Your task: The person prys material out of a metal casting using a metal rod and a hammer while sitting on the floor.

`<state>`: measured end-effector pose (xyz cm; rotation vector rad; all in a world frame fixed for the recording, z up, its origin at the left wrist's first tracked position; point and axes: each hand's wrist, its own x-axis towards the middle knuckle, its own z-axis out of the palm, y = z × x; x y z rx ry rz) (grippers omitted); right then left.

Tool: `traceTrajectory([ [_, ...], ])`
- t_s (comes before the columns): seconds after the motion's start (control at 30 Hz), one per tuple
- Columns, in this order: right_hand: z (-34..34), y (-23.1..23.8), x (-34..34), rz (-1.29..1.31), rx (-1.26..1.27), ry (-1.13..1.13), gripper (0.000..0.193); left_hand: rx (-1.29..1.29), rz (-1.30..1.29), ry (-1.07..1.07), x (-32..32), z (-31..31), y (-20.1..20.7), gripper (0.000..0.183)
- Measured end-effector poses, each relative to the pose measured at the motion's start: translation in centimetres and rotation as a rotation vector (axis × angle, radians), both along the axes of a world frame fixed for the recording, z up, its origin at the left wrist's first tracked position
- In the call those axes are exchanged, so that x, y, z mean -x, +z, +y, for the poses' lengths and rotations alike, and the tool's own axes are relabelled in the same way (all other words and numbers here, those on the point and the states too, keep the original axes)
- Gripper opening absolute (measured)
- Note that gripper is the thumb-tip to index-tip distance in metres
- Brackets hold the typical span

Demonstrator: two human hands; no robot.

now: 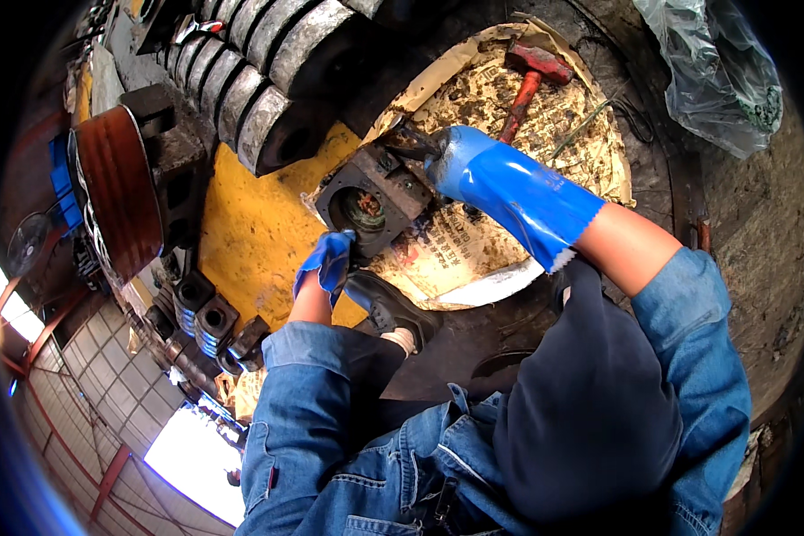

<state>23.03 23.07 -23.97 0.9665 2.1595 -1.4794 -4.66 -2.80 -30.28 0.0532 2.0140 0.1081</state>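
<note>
A dark, square metal block (pixel 406 191) with a round bore lies in front of me, and rust-brown and greenish matter shows inside the bore. My left hand (pixel 329 258), in a blue rubber glove, grips the block's near-left edge with its fingertips. My right hand (pixel 470 166), also blue-gloved, is closed at the block's far-right side. Dark metal (pixel 409 141) sticks out past its fingers; its kind cannot be made out. Beneath the block is a round sheet of torn, oil-stained paper (pixel 590 143). A red-handled hammer (pixel 524 94) rests on that paper, beyond my right hand.
Rows of thick metal rings (pixel 241 98) are stacked at the far left, by a yellow plate (pixel 250 223). A reddish-brown drum-like part (pixel 121 192) stands further left. Smaller bored blocks (pixel 216 317) sit nearer. A clear plastic bag (pixel 715 71) lies at far right. My shoe (pixel 389 304) is beside the paper.
</note>
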Motion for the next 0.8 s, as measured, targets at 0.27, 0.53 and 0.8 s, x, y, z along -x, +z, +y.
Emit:
traceTrajectory([
  [0.27,1.9,2.9,-4.6,0.064,0.150,-0.205,0.026,0.001,-0.019,0.034,0.0,-0.6,0.6,0.047],
  [0.53,0.6,4.8,-5.6,0.164,0.091,-0.024,0.026,0.024,-0.051,0.049,0.3,-0.6,0.2,0.043],
  [0.8,-1.5,3.2,-4.0,0.210,0.019,-0.151,0.024,-0.095,-0.059,-0.047,0.6,-0.9,-0.1,0.037],
])
